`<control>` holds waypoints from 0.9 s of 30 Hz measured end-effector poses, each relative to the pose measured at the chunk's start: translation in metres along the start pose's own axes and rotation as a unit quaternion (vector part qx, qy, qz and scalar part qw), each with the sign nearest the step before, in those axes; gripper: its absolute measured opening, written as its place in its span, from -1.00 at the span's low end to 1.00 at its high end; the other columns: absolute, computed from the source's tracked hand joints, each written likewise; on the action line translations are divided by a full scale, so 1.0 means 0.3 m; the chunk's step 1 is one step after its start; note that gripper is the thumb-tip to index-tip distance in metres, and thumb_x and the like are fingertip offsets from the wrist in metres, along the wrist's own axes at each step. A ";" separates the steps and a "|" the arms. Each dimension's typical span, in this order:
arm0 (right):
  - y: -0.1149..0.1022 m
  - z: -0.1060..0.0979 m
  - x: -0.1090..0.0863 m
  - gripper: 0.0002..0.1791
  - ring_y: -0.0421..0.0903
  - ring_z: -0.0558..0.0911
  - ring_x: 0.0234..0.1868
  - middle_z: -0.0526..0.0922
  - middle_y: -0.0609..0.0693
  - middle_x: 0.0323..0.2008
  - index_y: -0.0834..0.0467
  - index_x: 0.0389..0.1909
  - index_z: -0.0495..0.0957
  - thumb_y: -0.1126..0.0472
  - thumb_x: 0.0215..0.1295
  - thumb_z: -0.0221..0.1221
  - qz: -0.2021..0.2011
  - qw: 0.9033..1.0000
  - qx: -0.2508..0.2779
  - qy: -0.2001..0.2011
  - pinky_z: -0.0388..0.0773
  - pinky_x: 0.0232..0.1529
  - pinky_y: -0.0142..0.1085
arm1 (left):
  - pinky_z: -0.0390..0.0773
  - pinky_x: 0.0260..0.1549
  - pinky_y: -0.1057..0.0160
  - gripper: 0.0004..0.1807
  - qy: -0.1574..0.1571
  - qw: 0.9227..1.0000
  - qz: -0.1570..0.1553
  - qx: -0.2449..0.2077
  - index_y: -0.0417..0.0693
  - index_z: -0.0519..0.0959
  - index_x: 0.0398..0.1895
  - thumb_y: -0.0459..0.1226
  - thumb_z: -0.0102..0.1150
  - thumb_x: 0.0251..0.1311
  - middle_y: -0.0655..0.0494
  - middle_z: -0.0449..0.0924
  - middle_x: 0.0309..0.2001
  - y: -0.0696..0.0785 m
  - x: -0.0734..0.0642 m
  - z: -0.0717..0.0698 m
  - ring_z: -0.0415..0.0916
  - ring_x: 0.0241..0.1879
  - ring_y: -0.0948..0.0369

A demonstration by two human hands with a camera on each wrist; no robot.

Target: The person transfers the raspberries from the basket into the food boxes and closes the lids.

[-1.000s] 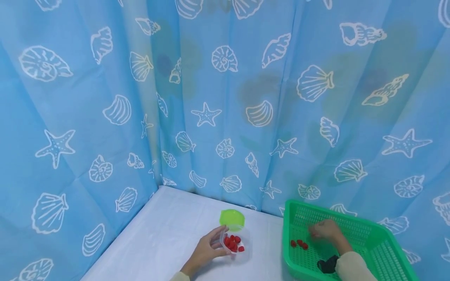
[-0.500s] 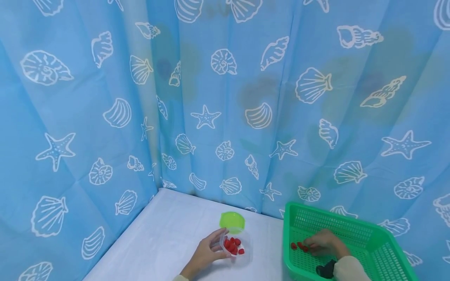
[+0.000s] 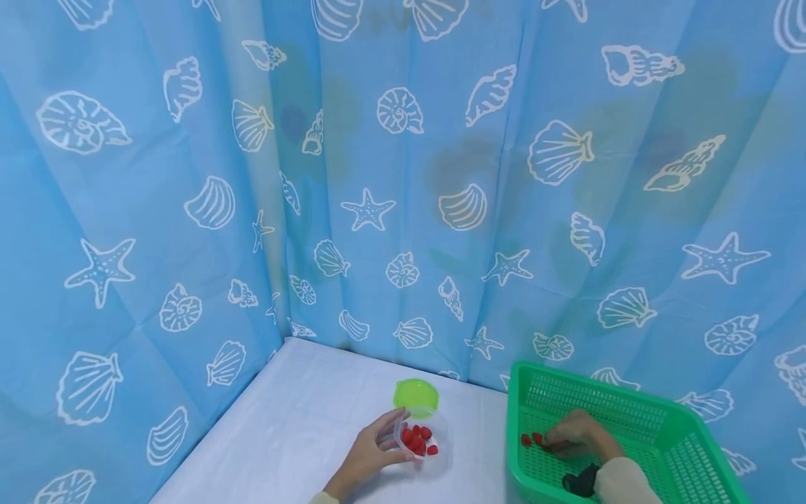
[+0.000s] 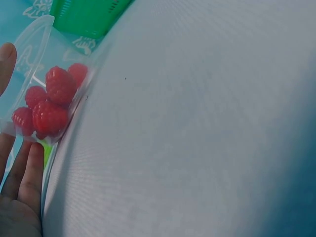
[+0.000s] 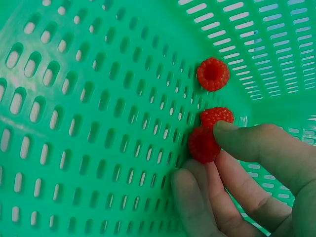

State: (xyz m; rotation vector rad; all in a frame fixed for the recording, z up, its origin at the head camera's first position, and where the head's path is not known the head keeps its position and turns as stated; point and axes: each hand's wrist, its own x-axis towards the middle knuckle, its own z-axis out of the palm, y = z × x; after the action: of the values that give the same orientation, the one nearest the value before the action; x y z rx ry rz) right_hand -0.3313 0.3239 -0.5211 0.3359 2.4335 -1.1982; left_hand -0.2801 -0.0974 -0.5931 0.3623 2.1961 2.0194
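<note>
My left hand (image 3: 367, 453) holds a clear plastic container (image 3: 444, 448) on the table, thumb on one side and fingers on the other. Several red raspberries (image 4: 51, 118) lie inside it. Behind the container is a bright green lid (image 3: 415, 396). Inside the green basket (image 3: 515, 434), my right hand (image 3: 576, 435) pinches a raspberry (image 5: 203, 146) between thumb and fingers. A second raspberry (image 5: 217, 115) sits right against it, and another raspberry (image 5: 213, 74) lies slightly apart on the basket floor, near the slotted wall.
The basket stands on the right of the white table (image 3: 283, 420), its walls rising around my right hand. A blue curtain (image 3: 403, 210) printed with white shells hangs behind and to the left. Near my right wrist is a dark object (image 3: 581, 481).
My right hand has moved left inside the basket to the raspberries and now pinches the nearest one. The left hand and container have stayed almost in place.
</note>
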 end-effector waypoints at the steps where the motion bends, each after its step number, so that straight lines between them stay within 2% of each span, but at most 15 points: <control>1: -0.005 0.001 -0.005 -0.88 0.06 0.69 -0.35 0.65 0.22 -0.38 0.30 -0.48 0.60 0.35 0.00 0.35 -0.001 1.000 -0.002 0.000 0.70 -0.25 -0.14 | 0.52 0.11 0.07 -0.15 0.001 1.000 0.000 -0.002 0.15 0.33 0.41 -0.13 0.49 -0.01 0.09 0.40 0.33 -0.001 0.002 0.000 0.34 0.31 -0.01; 10: -0.016 0.001 -0.030 -0.93 0.03 0.67 -0.38 0.65 0.19 -0.39 0.28 -0.47 0.62 0.35 0.03 0.30 -0.001 1.000 0.002 0.007 0.70 -0.26 -0.15 | 0.51 0.11 0.10 -0.16 -0.005 1.000 0.010 -0.007 0.14 0.33 0.40 -0.15 0.49 0.00 0.09 0.41 0.32 -0.005 0.001 0.001 0.33 0.32 -0.01; 15: 0.004 -0.009 -0.022 -0.96 -0.05 0.65 -0.47 0.65 0.14 -0.43 0.26 -0.47 0.66 0.35 0.05 0.30 -0.007 1.000 0.029 0.007 0.68 -0.33 -0.16 | 0.51 0.12 0.11 -0.15 -0.006 1.000 0.009 -0.006 0.13 0.33 0.41 -0.15 0.49 0.00 0.08 0.40 0.33 -0.006 -0.002 -0.001 0.33 0.31 -0.02; 20: 0.027 -0.034 -0.005 -0.74 -0.13 0.65 -0.42 0.68 0.10 -0.37 0.39 -0.15 0.64 0.30 0.20 0.27 -0.020 0.993 0.113 -0.029 0.68 -0.25 -0.23 | 0.51 0.11 0.11 -0.15 -0.006 1.000 0.008 -0.007 0.12 0.33 0.41 -0.16 0.49 0.00 0.07 0.41 0.32 0.000 -0.005 -0.003 0.33 0.31 -0.03; 21: 0.028 -0.040 -0.006 -0.70 -0.12 0.67 -0.39 0.69 0.10 -0.34 0.41 -0.09 0.61 0.29 0.24 0.25 -0.025 0.990 0.133 -0.044 0.68 -0.21 -0.22 | 0.52 0.11 0.10 -0.15 -0.006 1.000 0.008 -0.007 0.12 0.33 0.41 -0.16 0.49 0.00 0.07 0.41 0.32 0.001 -0.005 -0.003 0.33 0.31 -0.03; 23: 0.032 -0.054 -0.012 -0.62 -0.08 0.69 -0.26 0.69 0.12 -0.24 0.47 0.05 0.52 0.30 0.30 0.21 -0.040 0.977 0.191 -0.083 0.65 -0.05 -0.16 | 0.52 0.11 0.10 -0.15 -0.006 1.000 0.008 -0.008 0.12 0.33 0.41 -0.15 0.49 0.00 0.07 0.40 0.32 0.002 -0.005 -0.003 0.33 0.32 -0.03; 27: 0.024 -0.081 -0.020 -0.50 0.03 0.66 -0.01 0.62 0.23 -0.02 0.56 0.24 0.28 0.33 0.41 0.10 -0.072 0.935 0.304 -0.167 0.42 0.24 -0.07 | 0.50 0.12 0.08 -0.15 -0.006 1.000 0.008 -0.006 0.13 0.33 0.41 -0.14 0.49 0.00 0.07 0.40 0.33 0.000 -0.003 -0.003 0.33 0.32 -0.03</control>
State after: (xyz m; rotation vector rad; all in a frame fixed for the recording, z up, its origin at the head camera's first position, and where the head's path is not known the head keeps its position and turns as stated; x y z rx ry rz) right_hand -0.3292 0.3474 -0.5100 0.1062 1.7792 -1.8922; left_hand -0.2795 -0.0985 -0.5932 0.3895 2.1797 2.0331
